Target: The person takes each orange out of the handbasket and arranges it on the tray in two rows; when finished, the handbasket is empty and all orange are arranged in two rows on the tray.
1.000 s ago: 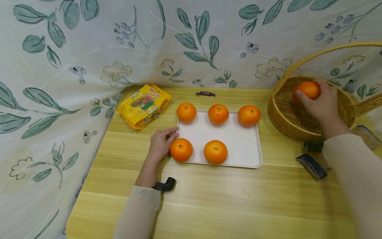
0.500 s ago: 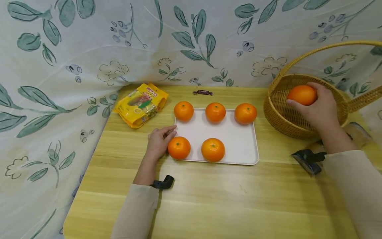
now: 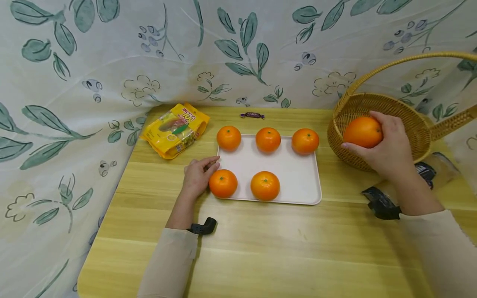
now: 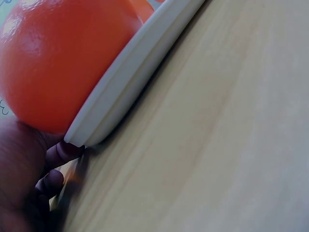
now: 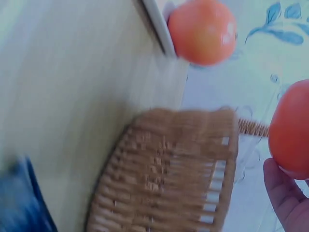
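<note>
My right hand [image 3: 391,147] grips an orange [image 3: 363,132] between thumb and fingers, over the left part of the wicker basket [image 3: 343,151]. In the right wrist view that orange [image 5: 292,130] shows at the right edge, above the basket's woven side [image 5: 164,169]. A white tray [image 3: 298,182] lies on the table with several oranges on it: three along the back, two along the front. My left hand [image 3: 197,176] holds the tray's left edge, beside the front-left orange [image 3: 223,183]. Up close in the left wrist view, fingers [image 4: 63,153] curl at the tray's rim [image 4: 113,89].
A yellow candy bag [image 3: 175,130] lies at the back left. One small wrapped candy [image 3: 252,115] sits behind the tray. The basket's tall handle [image 3: 395,62] arches over it. Clear packaging with dark ends [image 3: 380,196] lies in front of the basket, partly behind the right forearm.
My right hand has carried the orange left and toward me, from inside the basket to its left side. The left hand and the tray keep their places; the head view shifted slightly.
</note>
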Demonstrator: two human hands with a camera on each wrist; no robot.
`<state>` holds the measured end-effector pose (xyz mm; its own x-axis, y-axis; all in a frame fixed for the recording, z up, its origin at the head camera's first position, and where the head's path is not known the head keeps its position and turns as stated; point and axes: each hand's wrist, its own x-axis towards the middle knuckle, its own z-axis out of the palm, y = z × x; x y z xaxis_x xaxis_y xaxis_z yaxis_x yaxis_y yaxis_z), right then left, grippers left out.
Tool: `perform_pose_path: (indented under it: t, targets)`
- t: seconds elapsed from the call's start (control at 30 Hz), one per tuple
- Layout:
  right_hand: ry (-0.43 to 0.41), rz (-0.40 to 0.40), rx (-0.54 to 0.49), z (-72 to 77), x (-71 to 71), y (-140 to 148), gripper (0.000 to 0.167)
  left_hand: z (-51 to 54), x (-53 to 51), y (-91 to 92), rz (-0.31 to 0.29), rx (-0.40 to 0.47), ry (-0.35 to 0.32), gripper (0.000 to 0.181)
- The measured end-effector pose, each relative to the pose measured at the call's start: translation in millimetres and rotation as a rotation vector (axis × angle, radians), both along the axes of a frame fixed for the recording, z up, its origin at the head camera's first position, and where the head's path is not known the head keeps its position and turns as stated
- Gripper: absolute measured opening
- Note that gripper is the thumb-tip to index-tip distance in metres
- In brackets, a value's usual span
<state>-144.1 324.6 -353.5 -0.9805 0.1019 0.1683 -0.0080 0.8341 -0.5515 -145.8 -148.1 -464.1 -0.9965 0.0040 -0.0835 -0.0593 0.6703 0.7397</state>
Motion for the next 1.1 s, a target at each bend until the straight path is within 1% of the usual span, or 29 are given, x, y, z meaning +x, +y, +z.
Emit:
perform_pose_path:
  t: [0.17,0.27,0.33,0.4,0.57,0.7,0.83,1.1]
  targets:
    - [0.023,0.063,0.021,-5.8,15.7,-21.7,0.104,-1.6,0.0,-0.5,-0.007,0.002,0.019,0.034]
    - [0.05,0.119,0.043,-10.8,23.8,-34.1,0.103,-2.1,-0.1,0.0,-0.01,0.0,0.022,0.034]
    - [0.052,0.152,0.055,-14.0,28.6,-41.9,0.102,-2.5,-0.4,0.0,-0.012,0.0,0.024,0.034]
    - [0.032,0.178,0.063,-17.0,32.8,-49.1,0.1,-2.8,-0.9,-0.2,-0.015,0.001,0.027,0.035]
    - [-0.053,0.262,0.066,-25.9,41.4,-66.0,0.094,-3.7,-1.4,-0.8,-0.013,-0.001,0.025,0.035]
    - [-0.075,0.332,0.058,-34.5,47.6,-79.0,0.09,-3.9,-1.2,-1.0,-0.008,0.003,0.016,0.034]
    - [-0.084,0.375,0.057,-40.6,52.0,-90.1,0.088,-4.2,-1.2,-1.1,-0.006,0.009,0.014,0.034]
    - [-0.17,0.442,0.093,-50.2,54.6,-99.1,0.091,-2.8,-0.8,-1.0,-0.004,0.009,0.014,0.035]
